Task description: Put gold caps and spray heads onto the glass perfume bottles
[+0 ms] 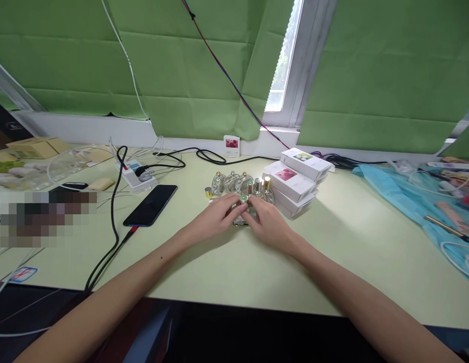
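My left hand (219, 216) and my right hand (269, 222) meet at the middle of the table, fingers closed around a small clear glass perfume bottle (240, 221). Its round cap (244, 199) with a green top shows between the fingertips; most of the glass is hidden behind them. Just beyond stand several similar bottles (218, 183), the back ones without caps. One at the right wears a tall gold cap (267, 182). A loose gold cap (208, 192) lies left of the group.
White boxes with flower pictures (295, 182) are stacked right of the bottles, and a small white box (231, 145) stands by the wall. Left are a phone (151, 205), black cables and a power strip (135, 176). Blue cloth (389, 189) with clutter covers the right side.
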`<action>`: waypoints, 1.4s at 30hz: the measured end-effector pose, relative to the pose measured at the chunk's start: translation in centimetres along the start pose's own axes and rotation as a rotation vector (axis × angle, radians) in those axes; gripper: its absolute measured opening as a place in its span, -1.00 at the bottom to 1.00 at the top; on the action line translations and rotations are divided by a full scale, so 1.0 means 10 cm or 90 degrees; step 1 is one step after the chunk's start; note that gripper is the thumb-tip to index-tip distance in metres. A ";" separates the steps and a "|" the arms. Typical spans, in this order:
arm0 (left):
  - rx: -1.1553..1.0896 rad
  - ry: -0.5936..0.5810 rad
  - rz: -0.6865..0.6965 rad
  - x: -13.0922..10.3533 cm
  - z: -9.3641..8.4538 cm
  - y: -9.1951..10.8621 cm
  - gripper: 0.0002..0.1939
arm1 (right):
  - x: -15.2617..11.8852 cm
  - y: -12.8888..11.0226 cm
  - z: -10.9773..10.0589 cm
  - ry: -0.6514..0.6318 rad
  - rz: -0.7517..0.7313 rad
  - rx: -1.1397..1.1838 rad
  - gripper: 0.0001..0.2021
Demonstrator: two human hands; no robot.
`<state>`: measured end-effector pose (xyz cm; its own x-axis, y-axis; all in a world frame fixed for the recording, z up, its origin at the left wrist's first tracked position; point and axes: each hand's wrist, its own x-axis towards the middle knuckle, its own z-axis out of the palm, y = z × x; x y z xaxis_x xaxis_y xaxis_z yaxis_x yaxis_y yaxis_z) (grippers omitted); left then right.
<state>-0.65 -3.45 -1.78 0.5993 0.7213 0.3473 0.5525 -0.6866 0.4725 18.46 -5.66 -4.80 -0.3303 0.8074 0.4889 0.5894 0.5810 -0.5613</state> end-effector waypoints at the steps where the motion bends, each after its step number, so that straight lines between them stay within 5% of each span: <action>1: 0.010 -0.004 0.003 0.00 0.00 0.00 -0.56 | 0.00 0.00 0.00 0.003 -0.003 0.000 -0.85; 11: -0.005 -0.053 -0.041 -0.02 -0.02 0.03 -0.61 | -0.01 0.08 0.01 0.044 -0.046 0.021 -0.86; 23: 0.048 -0.093 -0.069 -0.05 0.01 -0.04 -0.57 | 0.04 0.07 -0.09 0.240 -0.109 0.010 -0.84; 32: -0.055 -0.144 -0.100 -0.10 0.00 0.08 -0.02 | 0.05 0.04 -0.11 0.321 -0.111 -0.008 -0.81; 42: -0.043 -0.130 -0.129 -0.08 0.07 0.03 -0.28 | 0.05 0.05 -0.11 0.328 -0.105 -0.013 -0.80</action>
<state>-0.54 -4.33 -2.48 0.5889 0.8049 0.0731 0.6368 -0.5178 0.5712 19.40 -5.03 -4.10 -0.0185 0.5481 0.8362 0.5758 0.6896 -0.4392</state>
